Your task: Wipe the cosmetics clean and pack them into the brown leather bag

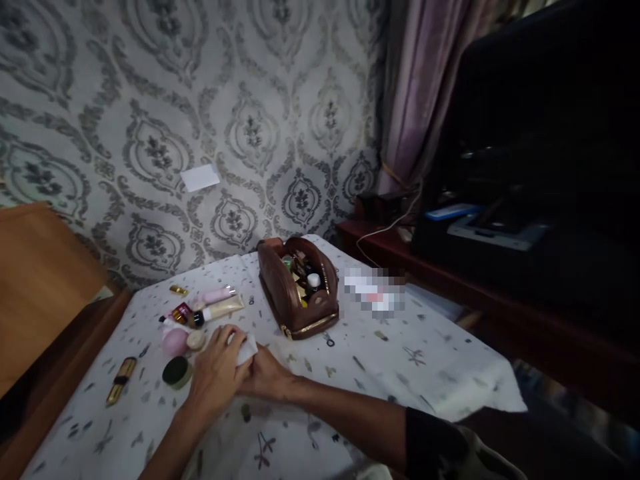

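My left hand and my right hand meet over the near part of the table. A white piece, like a folded tissue or wipe, shows between them. The fingers of both are curled around it, and whatever else lies inside the grip is hidden. Just left of my left hand are a dark-lidded jar, a small cream-coloured round cap and a pink rounded item. Beyond them lie a cream tube with a black cap and a pink tube. An unzipped brown cosmetic bag, filled with small items, stands beyond my hands.
A gold-and-black stick-shaped item lies at the left, with a small gold piece farther back. The white patterned tablecloth hangs over the right edge. A blurred white item sits right of the bag. Patterned wallpaper rises behind.
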A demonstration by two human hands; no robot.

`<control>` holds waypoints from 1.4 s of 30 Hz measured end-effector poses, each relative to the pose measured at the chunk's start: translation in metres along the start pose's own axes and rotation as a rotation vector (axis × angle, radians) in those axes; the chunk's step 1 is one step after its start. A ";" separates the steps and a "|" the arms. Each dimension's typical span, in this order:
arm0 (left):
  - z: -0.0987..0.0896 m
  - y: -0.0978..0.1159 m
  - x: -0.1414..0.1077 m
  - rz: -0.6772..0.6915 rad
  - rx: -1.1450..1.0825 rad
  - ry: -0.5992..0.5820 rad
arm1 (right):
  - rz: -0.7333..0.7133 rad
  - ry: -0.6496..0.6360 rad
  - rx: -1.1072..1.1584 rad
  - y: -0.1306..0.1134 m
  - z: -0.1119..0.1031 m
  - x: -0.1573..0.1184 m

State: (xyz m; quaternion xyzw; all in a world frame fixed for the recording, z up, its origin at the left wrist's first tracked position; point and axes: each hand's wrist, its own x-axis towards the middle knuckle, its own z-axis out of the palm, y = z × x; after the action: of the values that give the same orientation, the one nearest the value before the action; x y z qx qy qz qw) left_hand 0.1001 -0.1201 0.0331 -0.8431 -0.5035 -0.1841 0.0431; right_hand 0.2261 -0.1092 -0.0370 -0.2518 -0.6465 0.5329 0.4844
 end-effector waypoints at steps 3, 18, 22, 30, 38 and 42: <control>0.006 -0.002 0.006 -0.060 -0.125 -0.046 | -0.026 0.003 -0.153 0.008 -0.002 0.001; 0.048 -0.015 0.002 -0.647 -1.369 0.091 | 0.296 0.154 0.612 0.004 -0.004 0.008; 0.054 -0.013 -0.001 -0.472 -1.121 0.155 | 0.328 0.115 0.631 0.005 -0.012 0.010; 0.039 -0.019 0.000 -0.320 -1.097 0.121 | 0.398 -0.048 0.524 0.009 -0.013 0.009; 0.039 -0.021 -0.001 -0.680 -1.036 0.278 | 0.376 -0.060 0.276 -0.005 -0.009 -0.001; 0.040 -0.023 -0.004 -0.761 -1.092 0.303 | 0.436 0.044 0.327 -0.009 -0.005 -0.002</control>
State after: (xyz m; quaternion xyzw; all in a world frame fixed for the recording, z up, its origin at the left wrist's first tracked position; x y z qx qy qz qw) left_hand 0.0892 -0.1018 -0.0081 -0.4730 -0.5883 -0.5300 -0.3863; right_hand 0.2331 -0.1113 -0.0298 -0.3151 -0.4717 0.7163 0.4063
